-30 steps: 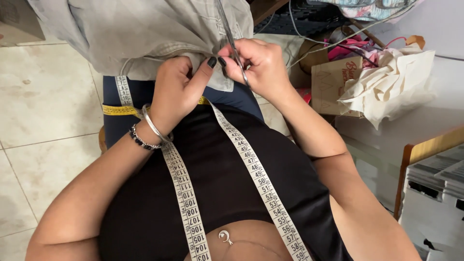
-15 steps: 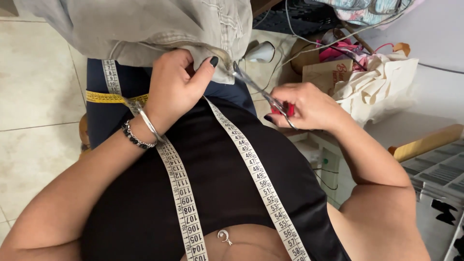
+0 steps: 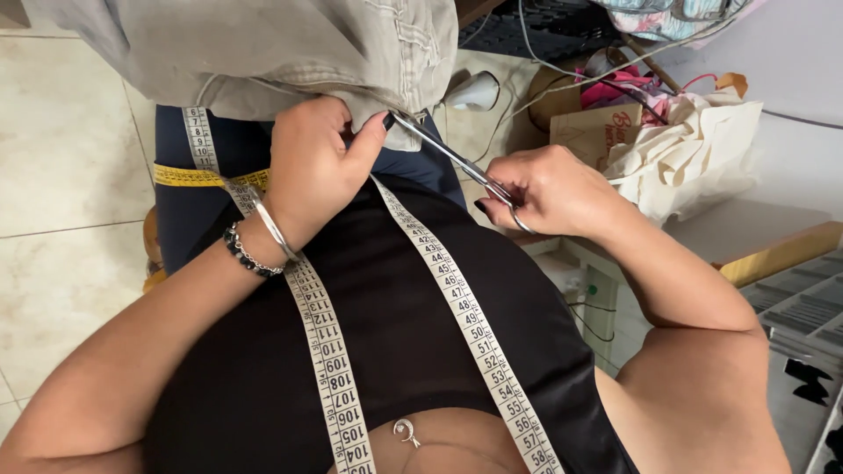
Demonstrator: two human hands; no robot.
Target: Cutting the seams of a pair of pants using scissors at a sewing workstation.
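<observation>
Close by, left hand pinching beige garment, right hand gripping scissors (measuring tape draped between).

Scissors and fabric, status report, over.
Left hand pinching beige garment edge. Right hand holds scissors, tips at the fabric. Measuring tape draped below, clear of blades.

Scissor tips under beige garment; garment's top beyond frame edge
</observation>
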